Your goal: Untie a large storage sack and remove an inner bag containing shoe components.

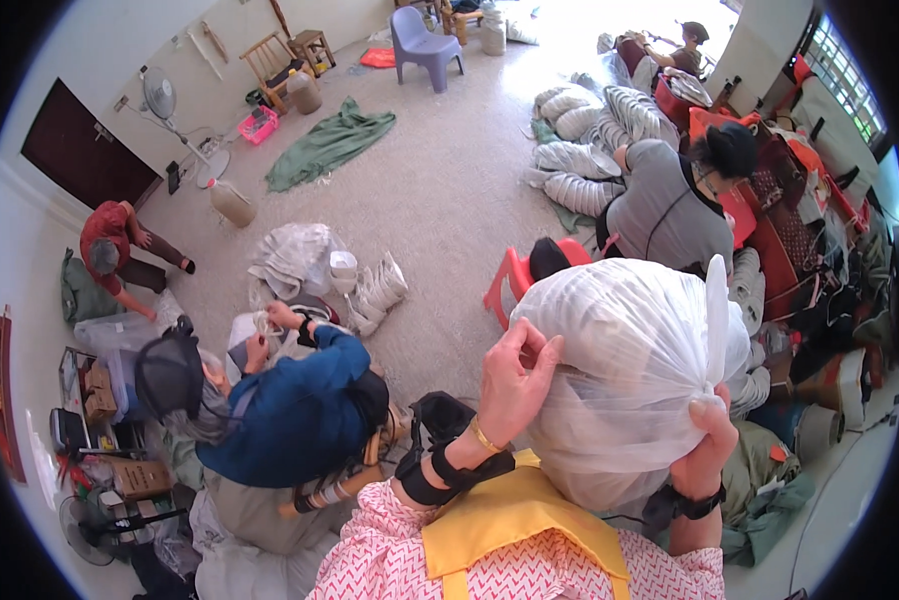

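Observation:
A bulging white plastic bag (610,370), thin enough to show pale contents faintly, is in front of my chest. It is gathered into a knot on its right side, and a twisted tail of plastic stands up from there. With thumb and fingers bent together, my left hand (518,378) pinches the bag's upper left side. My right hand (707,445) grips the bag's right side, its thumb just below the knot. What the bag contains cannot be made out. A yellow apron (520,520) lies behind the bag.
At the left, a person in blue (285,410) handles pale material, and one in red (110,245) bends by the wall. A person in grey (665,205) sits at the right beside stacked white pieces (575,160). A red stool (510,285) stands just beyond the bag.

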A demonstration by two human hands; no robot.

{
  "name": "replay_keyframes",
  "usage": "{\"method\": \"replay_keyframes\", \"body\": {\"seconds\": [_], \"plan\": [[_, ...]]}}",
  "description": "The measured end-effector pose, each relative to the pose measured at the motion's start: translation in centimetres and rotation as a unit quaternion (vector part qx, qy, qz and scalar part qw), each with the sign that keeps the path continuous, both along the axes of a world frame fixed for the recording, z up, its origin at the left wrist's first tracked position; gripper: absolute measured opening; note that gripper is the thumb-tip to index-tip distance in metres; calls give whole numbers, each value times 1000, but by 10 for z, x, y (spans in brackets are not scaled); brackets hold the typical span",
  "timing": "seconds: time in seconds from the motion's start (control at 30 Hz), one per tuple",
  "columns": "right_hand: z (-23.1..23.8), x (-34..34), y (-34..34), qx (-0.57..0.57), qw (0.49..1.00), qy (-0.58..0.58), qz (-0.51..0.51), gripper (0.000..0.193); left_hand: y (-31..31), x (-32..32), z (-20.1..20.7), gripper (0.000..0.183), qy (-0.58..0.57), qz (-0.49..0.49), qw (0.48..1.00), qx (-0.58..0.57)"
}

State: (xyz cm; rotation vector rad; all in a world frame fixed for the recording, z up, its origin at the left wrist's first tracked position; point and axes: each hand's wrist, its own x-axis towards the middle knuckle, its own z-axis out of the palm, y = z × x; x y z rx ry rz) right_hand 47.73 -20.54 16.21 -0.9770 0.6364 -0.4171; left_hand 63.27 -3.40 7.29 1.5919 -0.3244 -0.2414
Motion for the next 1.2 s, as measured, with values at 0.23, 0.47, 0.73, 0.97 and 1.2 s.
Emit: {"method": "replay_keyframes", "body": {"seconds": [0.23, 0.47, 0.73, 0.97, 1.2], "plan": [[13, 89, -5, 45, 998, -46, 25, 54, 2, 93, 6, 28, 35, 70, 995, -66], [13, 192, -24, 81, 990, -61, 98, 49, 0, 165, 1, 27, 25, 106, 993, -38], [11, 304, -35, 67, 993, -28, 92, 46, 31, 237, 0, 23, 73, 139, 986, -56], [-6, 392, -32, 50, 998, 2, 44, 31, 65, 308, -22, 28, 109, 172, 975, -92], [10, 453, -31, 16, 999, 29, 14, 14, 105, 384, -32, 25, 147, 158, 970, -109]]}}
